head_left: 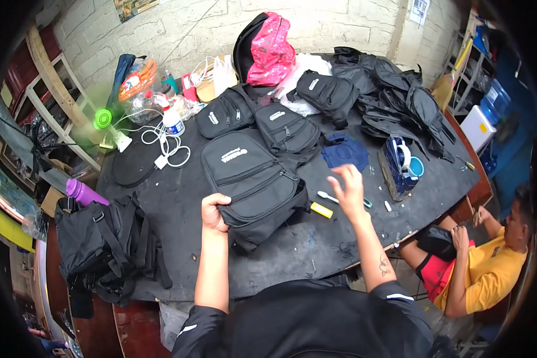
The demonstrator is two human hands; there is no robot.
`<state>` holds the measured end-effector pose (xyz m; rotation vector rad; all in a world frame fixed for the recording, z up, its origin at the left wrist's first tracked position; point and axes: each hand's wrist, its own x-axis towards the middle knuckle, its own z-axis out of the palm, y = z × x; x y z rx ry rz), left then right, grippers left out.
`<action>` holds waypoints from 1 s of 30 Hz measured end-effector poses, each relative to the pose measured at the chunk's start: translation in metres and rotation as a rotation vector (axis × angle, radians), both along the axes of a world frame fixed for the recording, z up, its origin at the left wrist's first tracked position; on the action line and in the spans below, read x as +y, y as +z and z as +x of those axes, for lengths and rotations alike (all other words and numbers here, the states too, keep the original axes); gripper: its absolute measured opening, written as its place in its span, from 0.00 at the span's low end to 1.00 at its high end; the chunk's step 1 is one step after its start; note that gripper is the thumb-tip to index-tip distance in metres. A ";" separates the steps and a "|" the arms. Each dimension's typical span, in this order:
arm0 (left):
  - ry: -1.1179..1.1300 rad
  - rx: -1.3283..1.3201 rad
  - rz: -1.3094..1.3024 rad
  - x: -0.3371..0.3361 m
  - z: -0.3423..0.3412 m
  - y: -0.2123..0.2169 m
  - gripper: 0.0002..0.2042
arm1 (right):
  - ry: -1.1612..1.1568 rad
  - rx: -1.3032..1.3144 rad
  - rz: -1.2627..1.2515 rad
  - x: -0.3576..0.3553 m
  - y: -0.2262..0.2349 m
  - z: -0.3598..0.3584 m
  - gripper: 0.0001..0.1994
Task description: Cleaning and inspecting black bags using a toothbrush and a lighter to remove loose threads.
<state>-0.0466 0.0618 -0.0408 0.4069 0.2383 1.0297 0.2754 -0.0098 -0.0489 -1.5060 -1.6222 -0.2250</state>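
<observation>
We best steady the large black fabric backpack (pixel 249 179) with left hand (pixel 215 212) clamped on its edge, right hand (pixel 347 191) spread apart beside it.

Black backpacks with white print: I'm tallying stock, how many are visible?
4: front backpack in left hand, left-rear backpack, middle backpack, right-rear backpack. The bag pile may hide more.

Partly unseen
Left hand (pixel 215 213): fingertips hide behind a black fabric backpack (pixel 253 186); round green fan (pixel 102 119): blades blur; black shirt (pixel 316 322): lower edge crops it.
</observation>
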 end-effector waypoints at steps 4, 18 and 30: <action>-0.136 0.052 -0.098 0.007 -0.003 -0.002 0.26 | 0.566 -0.275 -0.134 0.011 0.072 -0.046 0.32; 0.863 1.122 1.087 -0.092 0.034 0.068 0.15 | 0.505 -0.058 -0.306 0.054 0.063 -0.092 0.11; 0.348 -0.074 -0.237 -0.034 0.030 0.016 0.19 | 0.657 0.050 0.082 0.005 0.067 -0.126 0.16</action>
